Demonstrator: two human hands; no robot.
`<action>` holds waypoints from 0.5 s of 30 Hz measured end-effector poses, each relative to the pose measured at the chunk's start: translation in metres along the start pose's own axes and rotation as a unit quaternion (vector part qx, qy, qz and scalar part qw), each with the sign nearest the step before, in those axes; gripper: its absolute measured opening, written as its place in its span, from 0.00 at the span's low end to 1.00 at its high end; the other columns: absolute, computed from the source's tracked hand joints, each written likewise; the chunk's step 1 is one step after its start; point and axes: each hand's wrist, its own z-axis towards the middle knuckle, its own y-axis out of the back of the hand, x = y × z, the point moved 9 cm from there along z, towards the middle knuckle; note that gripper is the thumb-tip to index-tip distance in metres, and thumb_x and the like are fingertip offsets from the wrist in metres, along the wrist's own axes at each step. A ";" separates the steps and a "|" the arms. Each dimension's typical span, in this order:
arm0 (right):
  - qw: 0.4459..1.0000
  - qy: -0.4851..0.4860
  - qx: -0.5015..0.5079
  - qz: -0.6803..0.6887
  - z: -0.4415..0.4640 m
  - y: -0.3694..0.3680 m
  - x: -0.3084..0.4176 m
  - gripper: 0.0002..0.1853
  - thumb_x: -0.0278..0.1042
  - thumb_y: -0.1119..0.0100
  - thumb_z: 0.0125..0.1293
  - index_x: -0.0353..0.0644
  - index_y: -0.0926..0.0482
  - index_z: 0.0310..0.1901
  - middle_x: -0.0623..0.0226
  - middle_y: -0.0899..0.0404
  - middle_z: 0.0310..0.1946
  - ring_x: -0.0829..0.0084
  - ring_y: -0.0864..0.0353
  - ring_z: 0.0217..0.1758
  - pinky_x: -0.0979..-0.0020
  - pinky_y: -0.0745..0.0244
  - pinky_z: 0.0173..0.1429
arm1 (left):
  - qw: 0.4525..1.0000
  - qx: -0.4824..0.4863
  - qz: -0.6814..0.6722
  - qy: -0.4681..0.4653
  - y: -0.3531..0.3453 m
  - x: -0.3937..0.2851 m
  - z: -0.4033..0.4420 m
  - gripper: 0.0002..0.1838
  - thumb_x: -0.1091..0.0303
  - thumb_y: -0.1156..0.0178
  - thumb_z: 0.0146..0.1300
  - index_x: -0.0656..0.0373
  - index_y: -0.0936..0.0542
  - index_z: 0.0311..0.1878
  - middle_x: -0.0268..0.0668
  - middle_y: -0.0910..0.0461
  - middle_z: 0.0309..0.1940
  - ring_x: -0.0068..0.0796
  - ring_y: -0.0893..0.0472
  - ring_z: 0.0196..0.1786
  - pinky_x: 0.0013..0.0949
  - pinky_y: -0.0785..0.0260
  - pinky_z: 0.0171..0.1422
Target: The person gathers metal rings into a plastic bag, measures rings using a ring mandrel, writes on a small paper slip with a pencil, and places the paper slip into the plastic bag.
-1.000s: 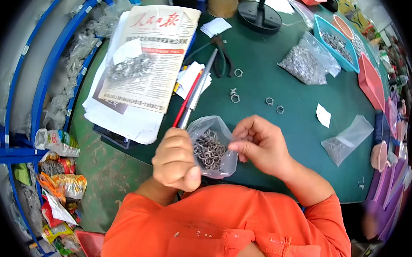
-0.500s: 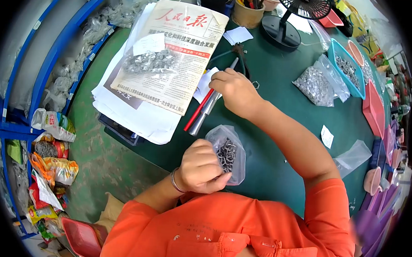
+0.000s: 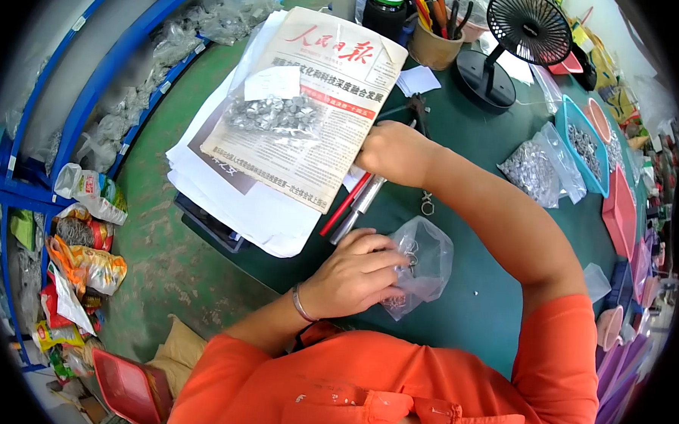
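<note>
My left hand [image 3: 359,273] rests on a clear plastic bag [image 3: 428,273], its fingers curled over the bag's left side. A few metal rings [image 3: 413,255] show through the film; my fingers cover part of the contents. My right hand [image 3: 397,152] is closed, knuckles up, beside the newspaper's right edge. Whatever its fingertips hold is hidden. Just below that hand lie a red pen [image 3: 346,205] and a tapered metal rod [image 3: 360,205], side by side. Two linked rings [image 3: 428,204] lie on the green table under my right forearm.
Left of my hands, a newspaper [image 3: 359,99] on white sheets carries a bag of metal pieces [image 3: 275,118]. Behind stand a tool pot [image 3: 435,48] and black fan [image 3: 488,78]. On the right are another filled bag [image 3: 532,171], a blue tray [image 3: 602,174] and a red tray [image 3: 618,216].
The view has shifted slightly. My left hand has loosened from a fist into curled fingers over the bag, which has moved right. My right hand has shifted toward the newspaper.
</note>
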 end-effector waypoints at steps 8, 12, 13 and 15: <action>0.999 0.022 -0.014 0.047 0.003 -0.007 0.005 0.04 0.26 0.42 0.49 0.41 0.18 0.26 0.60 0.18 0.27 0.62 0.15 0.33 0.64 0.19 0.37 | 0.985 -0.148 -0.082 -0.040 0.043 -0.003 -0.015 0.14 0.72 0.29 0.46 0.58 0.27 0.31 0.35 0.23 0.28 0.39 0.23 0.36 0.50 0.30 0.54; 0.999 -0.002 0.032 0.043 -0.001 -0.008 -0.003 0.04 0.28 0.42 0.51 0.42 0.19 0.29 0.62 0.19 0.29 0.62 0.17 0.36 0.64 0.21 0.38 | 0.982 -0.161 -0.088 -0.050 0.046 -0.004 -0.016 0.14 0.71 0.30 0.50 0.58 0.28 0.34 0.34 0.23 0.27 0.38 0.24 0.35 0.49 0.29 0.52; 0.998 -0.001 0.035 0.043 -0.005 -0.010 -0.007 0.04 0.28 0.42 0.51 0.42 0.19 0.29 0.62 0.19 0.29 0.62 0.17 0.36 0.64 0.21 0.38 | 0.981 -0.166 -0.091 -0.048 0.046 -0.004 -0.017 0.14 0.71 0.30 0.51 0.58 0.28 0.33 0.34 0.23 0.27 0.38 0.24 0.35 0.48 0.29 0.51; 0.999 -0.028 -0.036 0.008 -0.016 0.000 -0.021 0.06 0.29 0.43 0.53 0.43 0.21 0.33 0.64 0.21 0.32 0.63 0.19 0.36 0.63 0.23 0.38 | 0.979 -0.173 -0.097 -0.043 0.045 -0.002 -0.018 0.13 0.70 0.30 0.52 0.58 0.28 0.33 0.34 0.23 0.27 0.38 0.24 0.35 0.47 0.29 0.51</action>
